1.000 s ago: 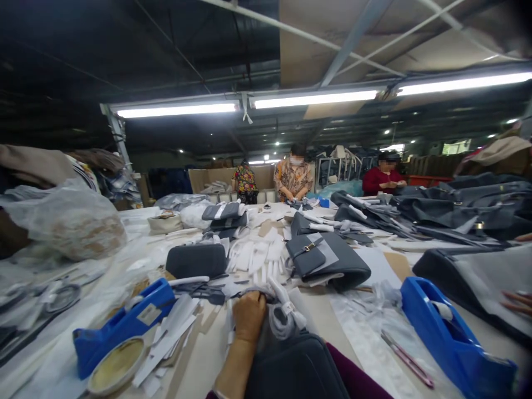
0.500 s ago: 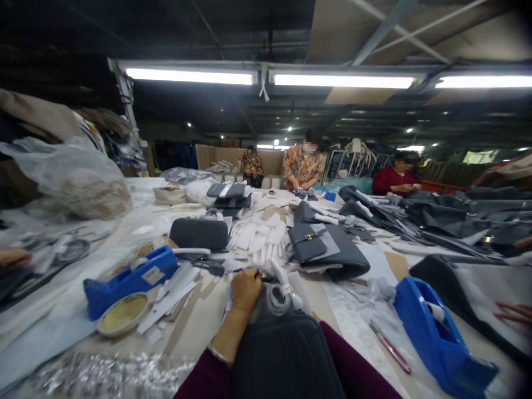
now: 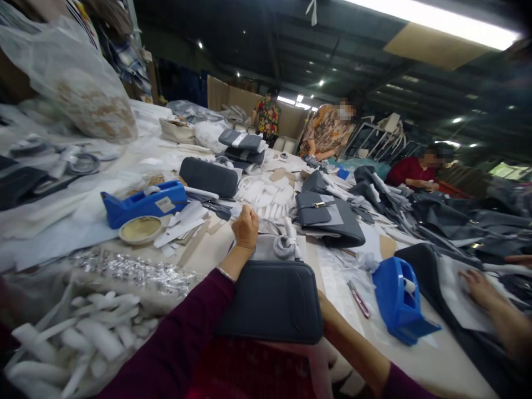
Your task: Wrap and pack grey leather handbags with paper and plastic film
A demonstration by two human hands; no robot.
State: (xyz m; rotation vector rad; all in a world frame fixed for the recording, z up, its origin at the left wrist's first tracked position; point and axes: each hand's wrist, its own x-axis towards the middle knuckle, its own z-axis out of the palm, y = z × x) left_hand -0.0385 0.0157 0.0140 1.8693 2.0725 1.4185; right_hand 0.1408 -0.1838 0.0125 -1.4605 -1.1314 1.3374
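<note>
A dark blue-grey bag (image 3: 274,302) with rounded corners and a curved seam lies right in front of me, at the near table edge. My left hand (image 3: 246,228) is closed in a fist above the bag's far left side; what its fingers hold, if anything, is hidden. My right hand (image 3: 325,307) reaches to the bag's right edge, its fingers out of sight behind the bag. Just beyond the bag rests a coiled, wrapped strap (image 3: 286,245) in pale covering.
Blue tape dispensers stand left (image 3: 145,202) and right (image 3: 399,299), with a shallow dish (image 3: 140,229) and a pink cutter (image 3: 358,299) near them. White foam pieces (image 3: 95,332) lie at lower left. Another bag (image 3: 332,219) sits ahead. A co-worker's hand (image 3: 482,288) is at right.
My view has tilted down and turned, showing the foam pieces at lower left. My left hand has risen off the strap area. More of my right forearm shows. The co-worker's hand at right reaches further in.
</note>
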